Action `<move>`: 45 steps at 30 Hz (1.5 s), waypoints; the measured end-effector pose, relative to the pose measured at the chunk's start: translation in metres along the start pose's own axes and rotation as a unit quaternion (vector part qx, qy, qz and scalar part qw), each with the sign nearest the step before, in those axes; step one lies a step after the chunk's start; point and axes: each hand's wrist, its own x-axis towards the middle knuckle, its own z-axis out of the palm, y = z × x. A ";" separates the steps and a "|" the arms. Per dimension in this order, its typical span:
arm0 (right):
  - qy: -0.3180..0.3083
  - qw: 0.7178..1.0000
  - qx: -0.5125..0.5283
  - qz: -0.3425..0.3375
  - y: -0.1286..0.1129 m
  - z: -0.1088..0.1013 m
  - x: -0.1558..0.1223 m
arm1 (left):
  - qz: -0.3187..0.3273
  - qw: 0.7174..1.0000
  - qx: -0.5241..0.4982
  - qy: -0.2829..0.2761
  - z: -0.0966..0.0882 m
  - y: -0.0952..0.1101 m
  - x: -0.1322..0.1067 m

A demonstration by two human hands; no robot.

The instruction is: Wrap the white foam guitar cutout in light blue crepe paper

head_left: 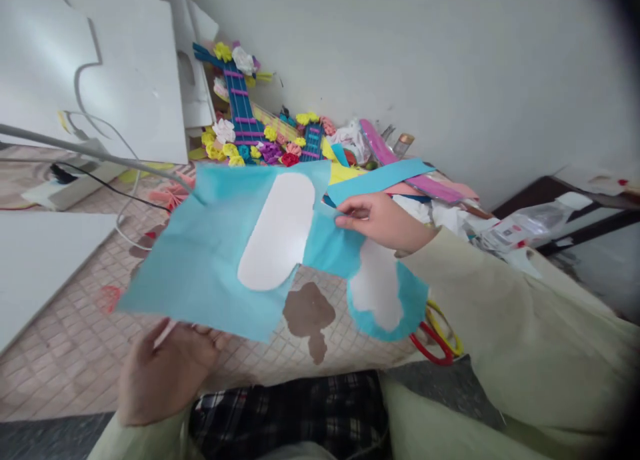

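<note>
My right hand (383, 221) pinches the edge of a thin light-blue sheet (200, 260) between thumb and fingers. The sheet is raised over the table, and a white rounded-oblong piece (277, 233) lies on it near its right edge. My left hand (167, 370) is palm up under the sheet's near-left edge, fingers apart and partly hidden by it; I see no grip. Below my right wrist rests another white oblong piece (377, 290), with a blue border (417, 293) showing around it. Scissors (443, 361) with red and yellow handles lie partly covered beside that piece.
Dark blotches (309, 310) mark the patterned tabletop (240, 363). Decorated blue guitar shapes (239, 93) with colourful paper flowers stand at the back wall. Blue strips (383, 180), a clear plastic bottle (530, 223), cables (100, 155) and white boards (130, 73) surround the work area.
</note>
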 end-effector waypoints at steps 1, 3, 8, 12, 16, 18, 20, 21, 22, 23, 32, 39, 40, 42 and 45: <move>0.010 0.998 0.046 0.034 0.000 -0.005 0.002 | -0.008 0.999 -0.043 -0.017 0.004 0.001 0.003; 0.023 0.983 0.140 0.113 0.005 -0.008 0.004 | -0.033 0.992 -0.096 -0.078 0.014 0.002 0.007; 0.045 0.948 0.248 0.197 0.020 0.013 -0.004 | -0.054 0.970 -0.016 -0.238 0.065 0.002 0.019; 0.070 0.929 0.288 0.222 0.024 0.034 -0.015 | -0.043 0.962 -0.014 -0.271 0.116 0.003 0.035; 0.095 0.916 0.315 0.231 0.024 0.042 -0.022 | -0.065 0.969 0.030 -0.237 0.139 0.010 0.052; 0.106 0.910 0.328 0.229 0.025 0.042 -0.023 | -0.070 0.965 0.069 -0.245 0.143 0.015 0.059; 0.116 0.904 0.343 0.227 0.027 0.041 -0.024 | -0.061 0.963 0.094 -0.244 0.146 0.018 0.065; 0.121 0.901 0.349 0.227 0.029 0.040 -0.024 | -0.056 0.964 0.100 -0.241 0.147 0.018 0.068; 0.125 0.898 0.356 0.228 0.031 0.040 -0.024 | -0.054 0.965 0.102 -0.237 0.150 0.018 0.072; 0.128 0.895 0.361 0.228 0.033 0.040 -0.023 | -0.057 0.965 0.102 -0.235 0.152 0.018 0.075; 0.166 0.871 0.394 0.243 0.052 0.048 -0.023 | -0.110 0.950 0.098 -0.277 0.163 0.001 0.102; 0.115 0.881 0.393 0.235 0.057 0.056 -0.023 | -0.110 0.967 0.084 -0.214 0.150 -0.003 0.102; 0.106 0.887 0.388 0.229 0.057 0.057 -0.022 | -0.106 0.968 0.085 -0.209 0.148 -0.003 0.102; 0.091 0.900 0.369 0.215 0.056 0.057 -0.019 | -0.098 0.972 0.092 -0.195 0.145 -0.002 0.100; 0.074 0.923 0.329 0.187 0.055 0.055 -0.015 | -0.082 0.977 0.111 -0.163 0.143 -0.001 0.099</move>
